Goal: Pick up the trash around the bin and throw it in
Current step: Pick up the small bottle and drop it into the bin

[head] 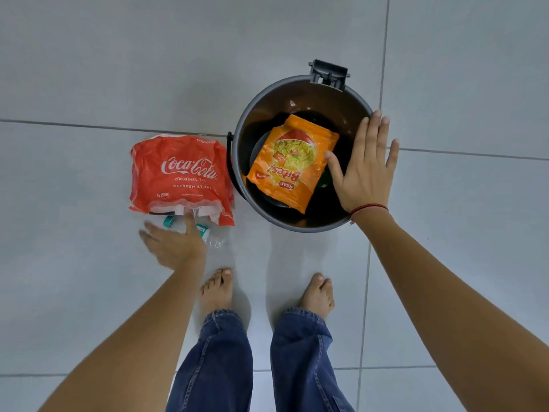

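A round grey bin point(237, 162) stands open on the tiled floor, with an orange snack bag point(292, 163) lying inside it. My right hand point(364, 168) hovers flat and open over the bin's right rim, holding nothing. Left of the bin lies a crumpled red Coca-Cola plastic wrapper point(179, 176). Clear plastic bottles with teal caps point(205, 231) lie at its near edge. My left hand point(173, 242) is blurred, fingers spread, reaching down over the bottles; I cannot tell whether it touches them.
My two bare feet point(215, 289) stand on the grey tiles just in front of the bin and the wrapper. A black hinge bracket point(328, 73) sticks out at the bin's far rim.
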`<action>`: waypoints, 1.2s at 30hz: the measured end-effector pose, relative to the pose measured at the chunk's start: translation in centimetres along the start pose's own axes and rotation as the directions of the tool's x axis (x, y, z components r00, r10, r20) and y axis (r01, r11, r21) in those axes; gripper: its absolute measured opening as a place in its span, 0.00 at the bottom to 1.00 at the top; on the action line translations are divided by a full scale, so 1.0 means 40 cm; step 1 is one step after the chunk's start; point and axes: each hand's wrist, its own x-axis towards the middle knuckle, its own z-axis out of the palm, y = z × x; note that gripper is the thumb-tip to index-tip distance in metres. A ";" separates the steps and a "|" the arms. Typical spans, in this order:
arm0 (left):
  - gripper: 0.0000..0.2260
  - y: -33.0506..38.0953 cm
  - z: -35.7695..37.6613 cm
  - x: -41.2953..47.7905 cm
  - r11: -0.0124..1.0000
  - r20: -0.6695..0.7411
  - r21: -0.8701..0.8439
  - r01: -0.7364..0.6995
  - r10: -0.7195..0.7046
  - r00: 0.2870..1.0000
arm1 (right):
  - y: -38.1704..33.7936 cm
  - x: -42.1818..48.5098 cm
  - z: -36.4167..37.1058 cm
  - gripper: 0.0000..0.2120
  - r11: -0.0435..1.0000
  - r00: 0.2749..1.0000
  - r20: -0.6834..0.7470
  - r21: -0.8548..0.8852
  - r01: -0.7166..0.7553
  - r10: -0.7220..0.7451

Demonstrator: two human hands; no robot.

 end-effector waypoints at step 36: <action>0.21 0.078 0.037 -0.111 0.973 0.193 -0.185 -0.135 0.171 0.966 | -0.005 0.001 -0.014 0.32 0.998 1.000 -0.017 0.059 -0.015 0.016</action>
